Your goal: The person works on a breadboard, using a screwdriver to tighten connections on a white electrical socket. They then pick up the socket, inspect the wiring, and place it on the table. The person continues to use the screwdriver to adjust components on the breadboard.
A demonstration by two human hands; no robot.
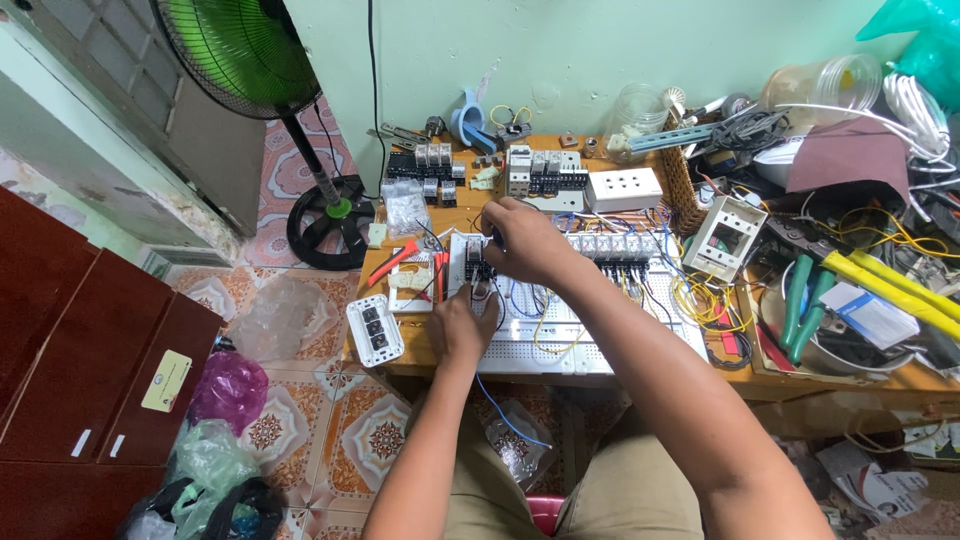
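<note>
On the wooden table (400, 357) lies a long white breadboard (560, 345) with wires and a row of small black relays (610, 250). My left hand (462, 325) rests on the board's left end, fingers curled by a black component (478, 268). My right hand (528, 240) hovers just above it, fingers pinched around something small that I cannot make out. Blue and yellow jumper wires (548, 335) loop across the board near both hands.
A white socket plate (374, 328) and red-handled cutters (395, 262) lie left. A white outlet strip (623, 188), more relays (428, 160) and a jar (636, 112) stand at the back. Pliers (805, 300), cables and clutter fill the right. A green fan (250, 50) stands on the floor.
</note>
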